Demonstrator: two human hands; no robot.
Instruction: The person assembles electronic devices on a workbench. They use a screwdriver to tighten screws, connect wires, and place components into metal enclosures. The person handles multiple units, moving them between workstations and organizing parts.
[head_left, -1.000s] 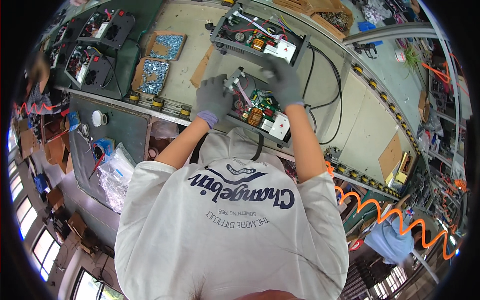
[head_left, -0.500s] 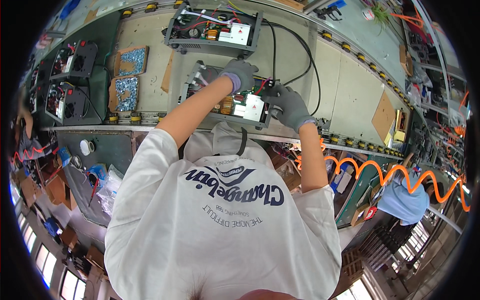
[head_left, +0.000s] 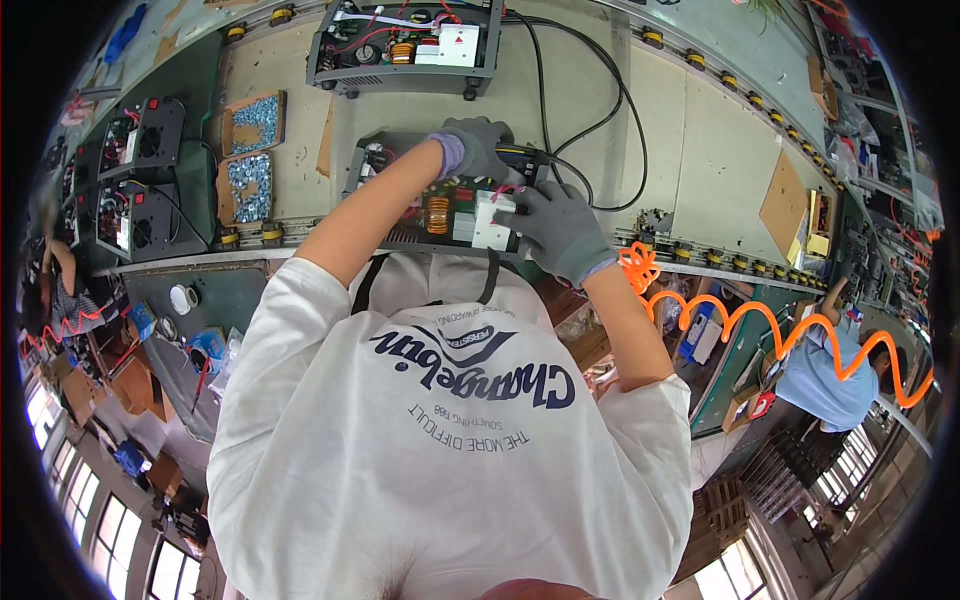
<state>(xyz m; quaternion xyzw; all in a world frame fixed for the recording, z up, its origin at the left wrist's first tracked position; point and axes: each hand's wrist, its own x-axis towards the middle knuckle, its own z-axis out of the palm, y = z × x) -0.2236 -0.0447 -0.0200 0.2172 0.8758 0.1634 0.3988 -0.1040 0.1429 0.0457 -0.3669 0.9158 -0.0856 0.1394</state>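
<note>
In front of me lies an open grey metal chassis (head_left: 402, 232) with a circuit board, a copper-wound coil (head_left: 437, 215) and a white block (head_left: 491, 222). My left hand (head_left: 474, 146), in a grey glove, reaches over its far side. The fingers are bent beside a black cable; what they grip is hidden. My right hand (head_left: 565, 230), also gloved, is at the chassis's right end. Its fingers curl inward beside the white block and some pinkish wire, and I cannot make out what they pinch. Black cable (head_left: 642, 150) loops on the bench to the right.
Beyond stands a second open chassis (head_left: 345, 78). Two cardboard trays of small metal parts (head_left: 255, 122) lie left, near more black units (head_left: 135, 218). Roller rails (head_left: 683, 251) edge the bench. An orange coiled hose (head_left: 735, 312) hangs at right; a person in blue (head_left: 828, 385) is beyond it.
The view has shifted slightly. My left hand has moved to the black cable at the chassis's far right corner. My right hand has moved inward over the chassis's right end.
</note>
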